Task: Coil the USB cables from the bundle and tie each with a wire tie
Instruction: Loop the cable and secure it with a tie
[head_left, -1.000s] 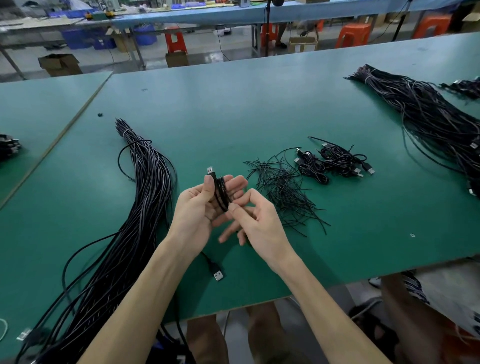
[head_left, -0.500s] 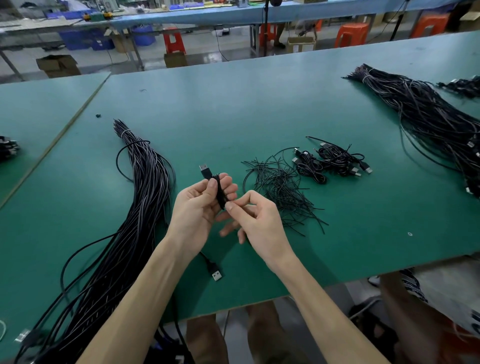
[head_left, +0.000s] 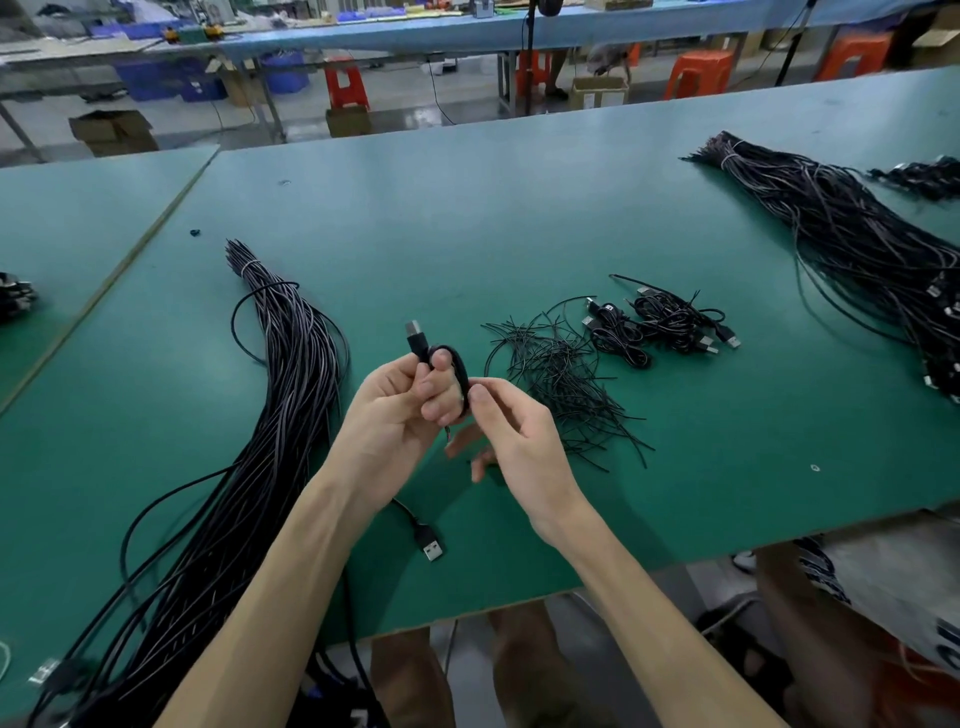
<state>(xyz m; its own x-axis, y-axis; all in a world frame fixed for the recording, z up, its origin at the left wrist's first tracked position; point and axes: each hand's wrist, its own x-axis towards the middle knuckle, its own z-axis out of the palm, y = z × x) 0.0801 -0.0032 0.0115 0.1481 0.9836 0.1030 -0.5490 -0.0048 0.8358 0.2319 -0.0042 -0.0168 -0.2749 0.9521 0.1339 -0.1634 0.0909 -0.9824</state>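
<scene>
Head view is showing the green worktop (head_left: 467, 218) carrying everything. The big cable bundle (head_left: 280, 405) is lying along the left side and running down past the front edge. A second bundle (head_left: 857, 249) is lying toward the far right corner. Wire ties (head_left: 561, 384) are sitting in a loose pile mid-worktop, right of the hands, with finished coils (head_left: 654, 322) just beyond them.

Left hand (head_left: 395, 415) is gripping the coiled cable (head_left: 460, 366) above mid-worktop, fingers curled round the loops, connector (head_left: 415, 335) sticking up past them. Right hand (head_left: 514, 436) is pinching the coil's right side between thumb and forefinger; whether a tie is in that pinch is too small to tell. A USB plug (head_left: 432, 548) is lying near the front edge below the left wrist; cannot tell if it belongs to the held cable.

Risks, as judgement:
- The springy loops are likely popping open if the left grip is easing while the right is going for a tie.
- If that plug is the tail end, it is dragging and possibly snagging the bundle.
- The ties are tangling, so more than one is probably coming up together
</scene>
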